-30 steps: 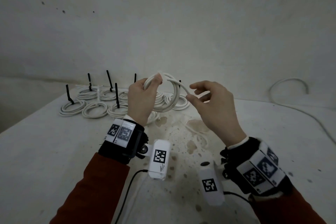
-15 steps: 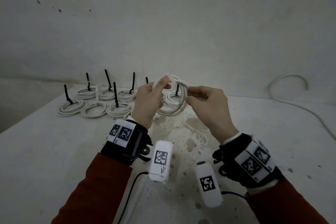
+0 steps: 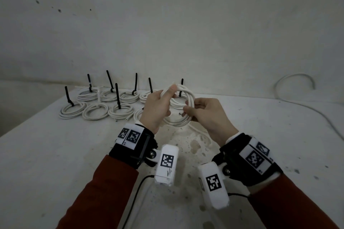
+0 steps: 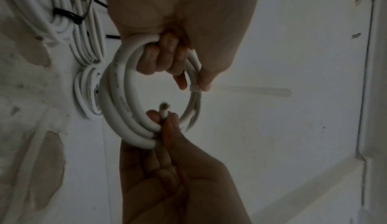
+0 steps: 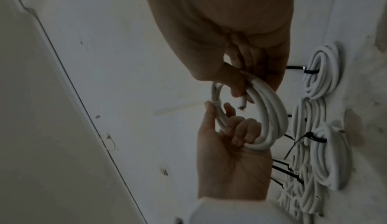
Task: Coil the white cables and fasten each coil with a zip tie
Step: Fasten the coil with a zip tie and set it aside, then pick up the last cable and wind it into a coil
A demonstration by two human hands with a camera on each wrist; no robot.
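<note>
Item: white cable coil (image 3: 183, 109), several turns, held upright in the air above the white table (image 3: 55, 154), between both hands.

Left hand (image 3: 155, 109): fingers are curled through the ring from inside, and the thumb is pressed on the outside near a pale zip tie (image 4: 194, 88) that is wrapped round the strands at the coil's upper edge. The grip is closed on the coil.

Right hand (image 3: 206, 115): thumb and fingertips are closed in a pinch on the opposite side of the ring, where the cut cable end (image 4: 164, 110) is seen protruding between them; the remaining fingers are curled behind the turns.

Stock on the table, behind and to the left of the hands: finished coils (image 3: 98, 111) are laid flat in two rows, most bound with a black zip tie (image 3: 117, 96) whose tail stands upright. A loose white cable (image 3: 297, 102) is run along the table's far right edge against the wall (image 3: 167, 24).

Worn on both wrists: black straps with coded markers; red sleeves (image 3: 104, 191) are visible below.
</note>
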